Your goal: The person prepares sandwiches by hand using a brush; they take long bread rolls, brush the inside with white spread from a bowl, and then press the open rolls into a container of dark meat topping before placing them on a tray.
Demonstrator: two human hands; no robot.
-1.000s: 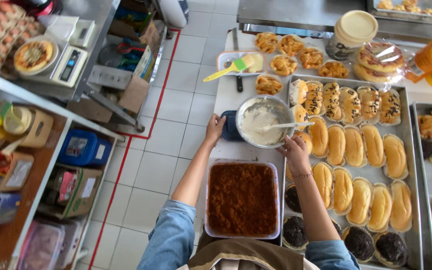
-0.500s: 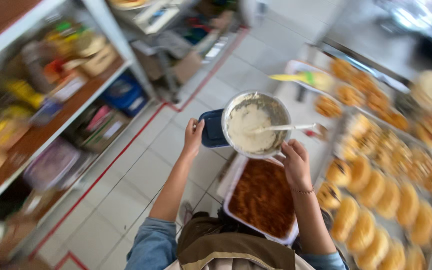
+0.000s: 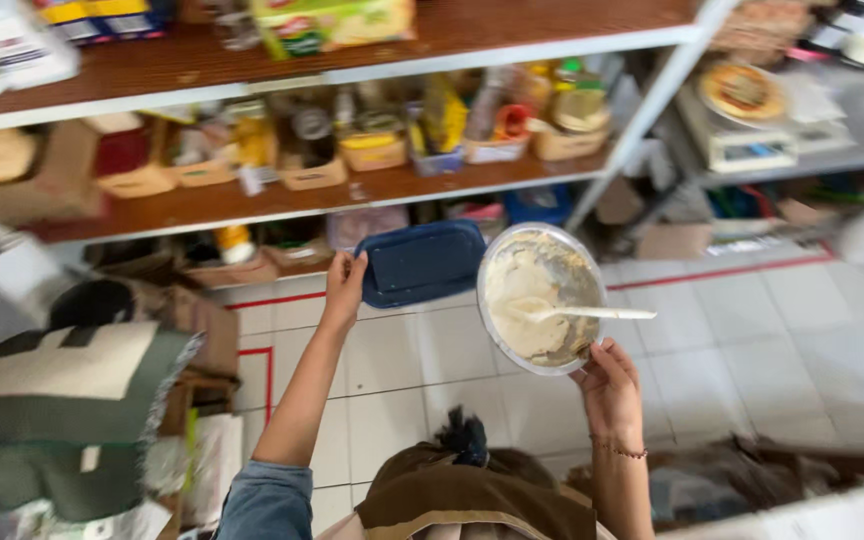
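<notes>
from the head camera, looking down past a brown apron (image 3: 472, 495) and a blue denim sleeve (image 3: 267, 500), the person's two arms reach out over a pale tiled floor (image 3: 782, 340) marked with red lines. the left hand (image 3: 344, 288) is closed in a pinch on the near edge of a dark blue rectangular plastic lid (image 3: 422, 262), thumb on top and fingers curled under, holding it out roughly flat and tilted a little. just beside the lid, on its right and touching or nearly touching it, is a clear glass bowl (image 3: 540, 297) smeared inside with pale cream; the right hand (image 3: 607, 388) grips its near rim from below, fingers wrapped round the edge, a thin bracelet (image 3: 620, 450) at the wrist. a white plastic spoon (image 3: 577, 312) lies in the cream with its handle sticking out over the bowl's right rim. both held things hang in the air above the floor, in front of a white metal rack with brown wooden shelves (image 3: 282, 198) crowded with small baskets, jars and packets, all blurred. further right, a steel counter carries a white kitchen scale (image 3: 737, 150) with a round filled pastry (image 3: 742, 90) set on it. at the left edge lies a folded green and cream cloth (image 3: 52, 400).
</notes>
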